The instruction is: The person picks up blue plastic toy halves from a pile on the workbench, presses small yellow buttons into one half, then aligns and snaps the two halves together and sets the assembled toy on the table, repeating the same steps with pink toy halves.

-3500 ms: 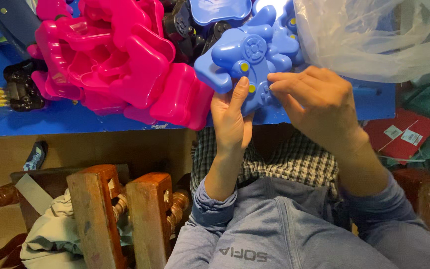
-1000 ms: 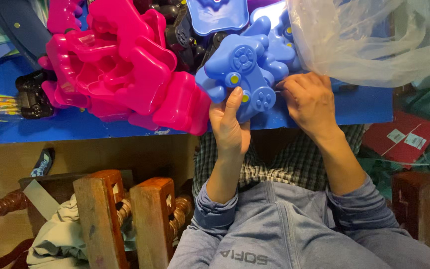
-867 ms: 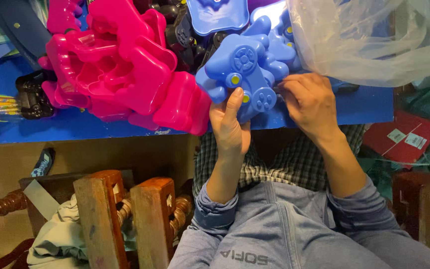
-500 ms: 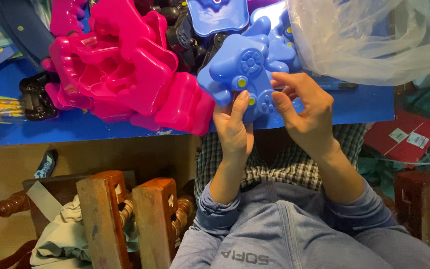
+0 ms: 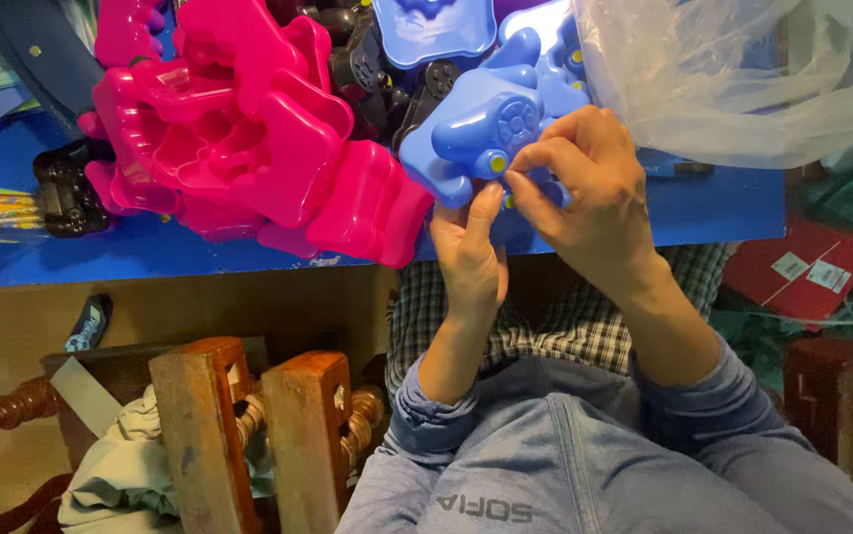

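A blue plastic gamepad shell with small yellow buttons is held above the edge of a blue table. My left hand grips its lower edge from beneath, thumb up against the shell. My right hand lies over its right side, with thumb and forefinger pinched at a yellow button on its face. More blue shells lie behind it.
A heap of pink plastic shells fills the table's left half, with black gamepad parts beside and behind it. A clear plastic bag lies at the right. Wooden chair parts stand below the table, and a red box at the right.
My right hand has slid left across the blue shell and its fingers now pinch at the yellow button. The left hand keeps its hold.
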